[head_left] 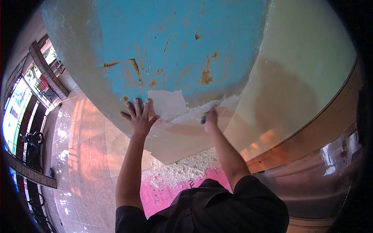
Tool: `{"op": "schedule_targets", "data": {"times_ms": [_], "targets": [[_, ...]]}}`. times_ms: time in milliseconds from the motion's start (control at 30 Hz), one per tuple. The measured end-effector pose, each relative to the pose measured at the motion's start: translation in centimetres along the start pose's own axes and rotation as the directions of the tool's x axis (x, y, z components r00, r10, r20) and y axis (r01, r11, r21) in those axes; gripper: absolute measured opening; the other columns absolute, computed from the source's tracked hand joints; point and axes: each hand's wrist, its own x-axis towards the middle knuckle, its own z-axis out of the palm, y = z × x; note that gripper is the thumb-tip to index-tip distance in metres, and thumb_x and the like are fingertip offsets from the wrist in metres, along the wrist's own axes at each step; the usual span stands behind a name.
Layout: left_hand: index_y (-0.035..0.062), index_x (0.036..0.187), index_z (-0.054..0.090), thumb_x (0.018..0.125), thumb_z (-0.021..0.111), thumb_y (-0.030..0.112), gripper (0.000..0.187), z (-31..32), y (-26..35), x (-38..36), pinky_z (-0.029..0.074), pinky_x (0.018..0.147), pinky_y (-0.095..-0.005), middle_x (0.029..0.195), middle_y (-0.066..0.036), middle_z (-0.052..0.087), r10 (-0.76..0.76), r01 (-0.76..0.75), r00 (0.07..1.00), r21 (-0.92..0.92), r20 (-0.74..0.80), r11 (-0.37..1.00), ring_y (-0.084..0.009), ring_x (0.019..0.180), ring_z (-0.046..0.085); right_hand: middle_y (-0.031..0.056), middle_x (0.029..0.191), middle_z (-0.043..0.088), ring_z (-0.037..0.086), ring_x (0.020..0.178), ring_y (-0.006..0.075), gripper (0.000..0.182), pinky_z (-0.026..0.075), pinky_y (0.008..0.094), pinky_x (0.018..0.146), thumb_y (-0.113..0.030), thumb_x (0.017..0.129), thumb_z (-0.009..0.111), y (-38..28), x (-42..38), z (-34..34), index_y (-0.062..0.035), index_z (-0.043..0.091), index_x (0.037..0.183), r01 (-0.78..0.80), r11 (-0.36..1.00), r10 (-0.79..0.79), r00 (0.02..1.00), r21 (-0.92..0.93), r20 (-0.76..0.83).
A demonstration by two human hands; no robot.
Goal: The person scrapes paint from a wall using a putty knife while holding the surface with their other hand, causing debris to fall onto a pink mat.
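Note:
My left hand [139, 118] lies spread on a large worn panel, its fingers apart near the lower edge of the blue area [178, 46]. To its right is a pale bare patch [167, 103] with ragged edges. My right hand [211, 119] is closed round a small dark tool [204, 117] beside a whitish, rough-edged strip [194, 111] on the same panel. The working end of the tool is hidden, so its kind cannot be made out. Brown stains and scratches mark the blue area.
Below the panel, white flakes and crumbs [182, 171] lie over a pink sheet [163, 198]. At the right, a pale green panel [307, 85] borders a brown curved edge [307, 136]. Tiled floor [85, 147] stretches left, toward a dark bicycle-like object [33, 141].

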Motion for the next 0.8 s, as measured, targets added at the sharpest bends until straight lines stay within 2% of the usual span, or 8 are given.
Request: {"op": "schedule_targets", "data": {"times_ms": [133, 333, 533, 600, 667, 700, 767, 800], "targets": [[0.0282, 0.148, 0.026, 0.067, 0.066, 0.069, 0.099, 0.1, 0.0, 0.1, 0.008, 0.090, -0.0849, 0.155, -0.019, 0.017, -0.013, 0.013, 0.999, 0.015, 0.038, 1.000, -0.0559, 0.137, 0.011, 0.0012, 0.055, 0.044, 0.043, 0.040, 0.0154, 0.050, 0.037, 0.0300, 0.038, -0.057, 0.096, 0.039, -6.0, 2.9, -4.5, -0.0137, 0.045, 0.073, 0.025, 1.000, -0.024, 0.998, 0.009, -0.054], [0.0203, 0.150, 0.023, 0.062, 0.072, 0.066, 0.111, 0.7, 0.2, 0.0, 0.001, 0.093, -0.0827, 0.155, -0.024, 0.005, 0.048, -0.048, 0.988, 0.005, -0.144, 0.999, -0.0558, 0.139, 0.000, 0.0021, 0.060, 0.052, 0.052, 0.049, 0.0130, 0.046, 0.040, 0.0283, 0.044, -0.053, 0.096, 0.044, 1.0, -5.5, -7.6, -0.0108, 0.049, 0.078, 0.023, 0.915, 0.061, 0.979, -0.404, 0.194], [0.0194, 0.151, 0.022, 0.070, 0.071, 0.059, 0.102, -4.5, 5.0, -0.7, -0.001, 0.100, -0.0770, 0.157, -0.021, 0.003, -0.127, 0.143, 0.985, -0.140, 0.116, 0.980, -0.0530, 0.140, -0.002, 0.0041, 0.066, 0.057, 0.058, 0.059, 0.0160, 0.036, 0.047, 0.0315, 0.059, -0.040, 0.091, 0.059, -0.7, -10.5, -7.7, -0.0043, 0.056, 0.089, 0.430, 0.614, -0.008, 0.842, -0.661, 0.540], [0.0166, 0.148, 0.029, 0.076, 0.069, 0.053, 0.090, -7.1, 9.0, -2.9, -0.001, 0.103, -0.0738, 0.157, -0.017, 0.011, -0.159, 0.259, 0.906, -0.218, 0.392, 0.941, -0.0457, 0.143, -0.001, 0.0052, 0.067, 0.059, 0.060, 0.061, 0.0171, 0.035, 0.048, 0.0328, 0.061, -0.038, 0.089, 0.062, -2.7, -11.7, -7.5, -0.0031, 0.058, 0.091, 0.494, 0.545, 0.035, 0.794, -0.677, 0.607], [0.0142, 0.144, 0.038, 0.080, 0.069, 0.046, 0.078, -3.1, 12.6, -9.6, 0.005, 0.108, -0.0675, 0.152, -0.016, 0.027, -0.007, 0.232, 0.888, -0.436, 0.459, 0.869, -0.0386, 0.144, 0.012, 0.0075, 0.072, 0.064, 0.062, 0.064, 0.0168, 0.032, 0.049, 0.0334, 0.064, -0.035, 0.088, 0.064, -2.9, -12.6, -7.1, -0.0034, 0.060, 0.091, 0.559, 0.611, -0.036, 0.726, -0.560, 0.686], [0.0111, 0.140, 0.043, 0.084, 0.067, 0.040, 0.067, -3.2, 14.4, -11.4, 0.020, 0.110, -0.0555, 0.140, -0.019, 0.045, 0.160, 0.317, 0.850, -0.729, 0.502, 0.607, -0.0365, 0.136, 0.032, 0.0106, 0.074, 0.065, 0.064, 0.067, 0.0192, 0.033, 0.050, 0.0346, 0.065, -0.035, 0.088, 0.065, -3.4, -13.3, -6.8, -0.0027, 0.061, 0.091, 0.494, 0.651, 0.044, 0.734, -0.577, 0.678], [0.0027, 0.123, 0.049, 0.088, 0.062, 0.037, 0.051, -7.3, 18.4, -12.4, 0.049, 0.087, -0.0395, 0.096, -0.020, 0.067, 0.264, 0.514, 0.746, -0.780, 0.612, 0.357, -0.0398, 0.097, 0.063, 0.0115, 0.074, 0.065, 0.064, 0.067, 0.0204, 0.033, 0.050, 0.0354, 0.064, -0.035, 0.088, 0.065, -3.2, -13.6, -6.5, -0.0023, 0.061, 0.091, 0.546, 0.605, 0.024, 0.715, -0.580, 0.699], [0.0007, 0.114, 0.050, 0.089, 0.062, 0.036, 0.045, -6.2, 20.2, -14.4, 0.052, 0.078, -0.0392, 0.088, -0.016, 0.068, 0.141, 0.555, 0.786, -0.788, 0.601, 0.267, -0.0331, 0.083, 0.067, 0.0124, 0.075, 0.065, 0.064, 0.067, 0.0215, 0.033, 0.050, 0.0362, 0.064, -0.035, 0.088, 0.064, -3.1, -13.7, -6.4, -0.0018, 0.062, 0.090, 0.595, 0.555, 0.000, 0.699, -0.582, 0.715]]}}
